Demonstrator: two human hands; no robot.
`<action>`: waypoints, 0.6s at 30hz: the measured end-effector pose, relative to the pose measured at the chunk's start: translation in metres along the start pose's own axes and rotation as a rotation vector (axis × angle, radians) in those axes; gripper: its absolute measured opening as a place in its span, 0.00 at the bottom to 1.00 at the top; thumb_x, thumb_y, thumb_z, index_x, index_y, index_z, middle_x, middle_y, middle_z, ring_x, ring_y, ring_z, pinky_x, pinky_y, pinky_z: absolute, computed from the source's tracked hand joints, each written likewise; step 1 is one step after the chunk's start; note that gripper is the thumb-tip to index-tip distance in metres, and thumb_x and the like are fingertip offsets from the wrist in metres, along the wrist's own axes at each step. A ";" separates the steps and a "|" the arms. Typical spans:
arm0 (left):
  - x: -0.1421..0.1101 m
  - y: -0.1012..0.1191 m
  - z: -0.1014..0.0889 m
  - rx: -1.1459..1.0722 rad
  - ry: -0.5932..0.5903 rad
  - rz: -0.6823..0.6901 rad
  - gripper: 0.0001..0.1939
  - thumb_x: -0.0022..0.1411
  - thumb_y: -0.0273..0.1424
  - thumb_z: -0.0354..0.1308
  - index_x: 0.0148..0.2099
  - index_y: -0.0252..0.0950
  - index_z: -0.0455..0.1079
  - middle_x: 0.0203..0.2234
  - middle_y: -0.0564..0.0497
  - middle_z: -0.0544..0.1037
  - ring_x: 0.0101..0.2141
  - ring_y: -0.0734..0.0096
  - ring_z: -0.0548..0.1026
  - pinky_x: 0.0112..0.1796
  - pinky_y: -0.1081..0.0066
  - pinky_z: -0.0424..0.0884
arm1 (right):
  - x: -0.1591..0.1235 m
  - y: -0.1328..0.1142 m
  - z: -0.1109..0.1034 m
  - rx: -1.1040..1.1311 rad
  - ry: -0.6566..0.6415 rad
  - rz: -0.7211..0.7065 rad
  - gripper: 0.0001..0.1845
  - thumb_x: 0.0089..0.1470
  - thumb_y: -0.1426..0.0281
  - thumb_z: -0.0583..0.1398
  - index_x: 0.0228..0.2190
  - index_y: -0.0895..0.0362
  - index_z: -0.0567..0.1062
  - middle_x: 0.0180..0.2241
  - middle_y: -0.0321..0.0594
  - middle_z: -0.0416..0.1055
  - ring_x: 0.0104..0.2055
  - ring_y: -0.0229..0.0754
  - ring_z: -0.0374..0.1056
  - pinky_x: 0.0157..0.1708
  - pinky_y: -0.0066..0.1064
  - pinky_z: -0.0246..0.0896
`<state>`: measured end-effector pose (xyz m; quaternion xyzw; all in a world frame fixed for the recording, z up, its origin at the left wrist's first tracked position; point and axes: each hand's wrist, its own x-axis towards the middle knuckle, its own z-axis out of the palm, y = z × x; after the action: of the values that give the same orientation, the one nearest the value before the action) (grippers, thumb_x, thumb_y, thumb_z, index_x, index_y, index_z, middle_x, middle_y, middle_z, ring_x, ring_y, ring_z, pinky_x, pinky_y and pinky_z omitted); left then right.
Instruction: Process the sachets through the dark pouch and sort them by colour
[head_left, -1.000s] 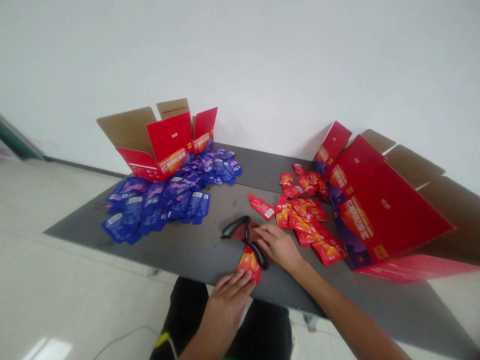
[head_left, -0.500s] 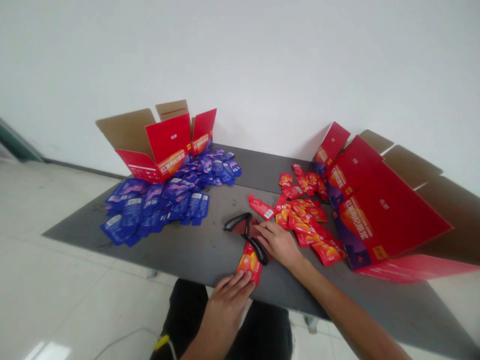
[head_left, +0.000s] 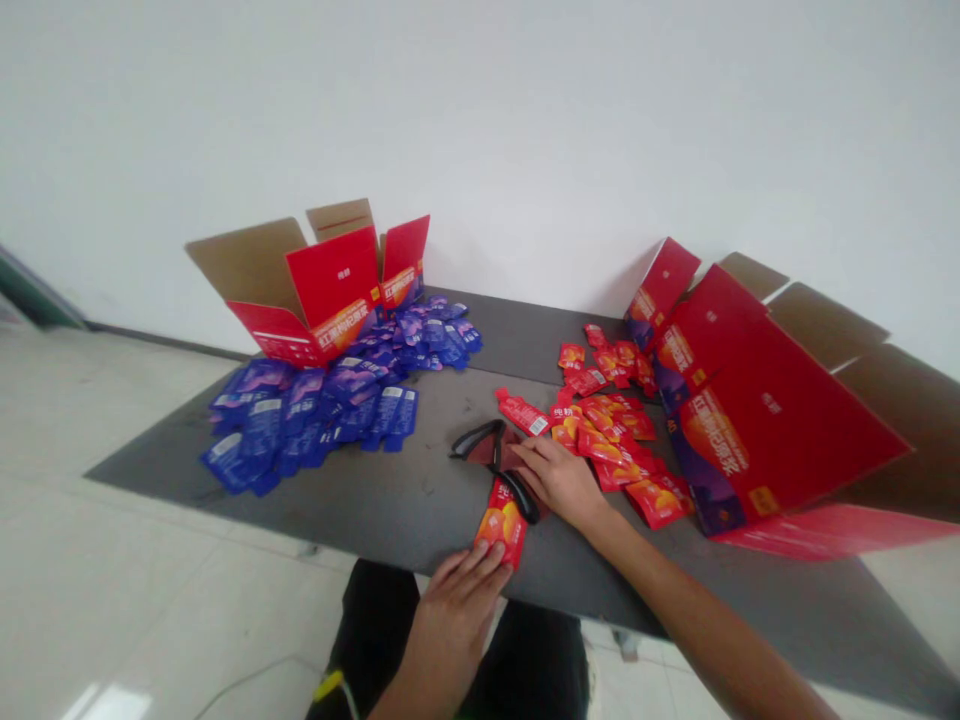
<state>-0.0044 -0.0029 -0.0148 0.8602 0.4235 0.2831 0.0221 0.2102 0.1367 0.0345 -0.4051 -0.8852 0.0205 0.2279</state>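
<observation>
left hand [head_left: 452, 622]: lying open, not clenched, with fingers spreading over a red sachet [head_left: 501, 525], pressing it flat and not grasping it
right hand [head_left: 559, 482]: resting open and relaxed, with fingertips touching a black looped tool [head_left: 487, 441] and its dark red underlayer, not grasping anything
sachet's place: lying near the front edge of the dark table [head_left: 420, 510], touching the tool's lower loop
left of the table: blue sachets [head_left: 300, 425] lying heaped before an open cardboard carton [head_left: 330, 280]
right of the table: red sachets [head_left: 607, 445] lying scattered just beside the right hand, next to a red carton [head_left: 772, 420] lying on its side
</observation>
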 end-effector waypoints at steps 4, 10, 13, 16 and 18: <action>-0.001 0.003 0.003 -0.061 0.008 -0.077 0.17 0.71 0.23 0.48 0.52 0.41 0.75 0.48 0.51 0.83 0.48 0.64 0.81 0.52 0.61 0.74 | -0.020 -0.038 -0.006 0.090 -0.052 -0.080 0.20 0.66 0.70 0.57 0.58 0.52 0.71 0.50 0.45 0.74 0.52 0.47 0.71 0.50 0.38 0.73; -0.001 0.002 0.001 -0.042 -0.011 -0.038 0.19 0.71 0.23 0.48 0.57 0.39 0.72 0.54 0.51 0.80 0.54 0.62 0.78 0.52 0.59 0.75 | -0.017 -0.017 0.012 0.119 -0.045 -0.013 0.17 0.66 0.68 0.59 0.55 0.53 0.73 0.49 0.44 0.75 0.50 0.46 0.72 0.50 0.38 0.73; 0.000 0.001 -0.002 -0.019 -0.025 -0.023 0.21 0.70 0.22 0.47 0.60 0.39 0.70 0.57 0.51 0.77 0.55 0.63 0.77 0.52 0.59 0.74 | -0.002 0.003 0.004 0.052 -0.002 0.035 0.16 0.66 0.68 0.58 0.53 0.55 0.74 0.48 0.47 0.75 0.48 0.48 0.73 0.47 0.41 0.74; 0.000 0.003 -0.001 -0.053 -0.017 -0.043 0.19 0.71 0.22 0.48 0.58 0.40 0.72 0.53 0.51 0.80 0.52 0.62 0.79 0.51 0.59 0.75 | -0.008 -0.019 -0.005 0.113 0.000 -0.017 0.19 0.67 0.68 0.57 0.57 0.53 0.72 0.51 0.45 0.74 0.51 0.47 0.71 0.51 0.39 0.72; -0.001 0.005 0.001 -0.099 -0.013 -0.102 0.17 0.71 0.23 0.47 0.51 0.40 0.75 0.45 0.52 0.84 0.45 0.63 0.82 0.50 0.58 0.75 | -0.021 -0.042 -0.003 0.168 -0.057 -0.082 0.20 0.67 0.68 0.57 0.58 0.51 0.70 0.51 0.43 0.74 0.52 0.45 0.71 0.52 0.36 0.71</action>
<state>-0.0009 -0.0067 -0.0146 0.8372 0.4521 0.2968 0.0819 0.1938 0.0926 0.0385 -0.3472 -0.9023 0.0968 0.2364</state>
